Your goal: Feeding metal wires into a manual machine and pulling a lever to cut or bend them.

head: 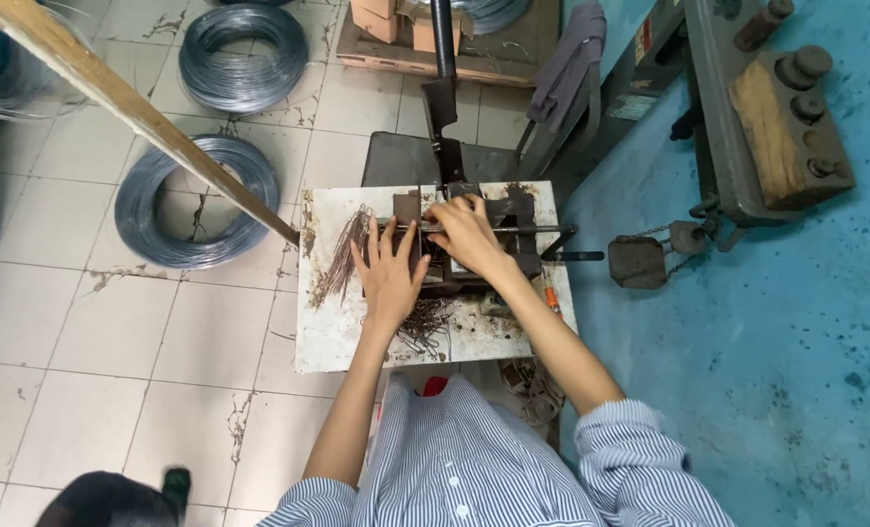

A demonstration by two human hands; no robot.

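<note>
My left hand (389, 267) lies flat with fingers spread on the dark metal jig (513, 234) at the middle of a small white worktable (323, 332). My right hand (464, 232) rests on the jig just right of it, fingers curled over a thin horizontal rod (542, 229); I cannot tell if it grips the rod. A bundle of straight cut wires (342, 256) lies left of my left hand. A pile of bent wire pieces (423, 322) sits below my left wrist.
Coils of grey wire (198, 200) (244, 56) lie on the tiled floor at left. A wooden pole (132, 107) slants down to the table's left edge. A dark lever arm (443, 78) rises behind the jig. A heavy machine (777, 117) stands on blue floor at right.
</note>
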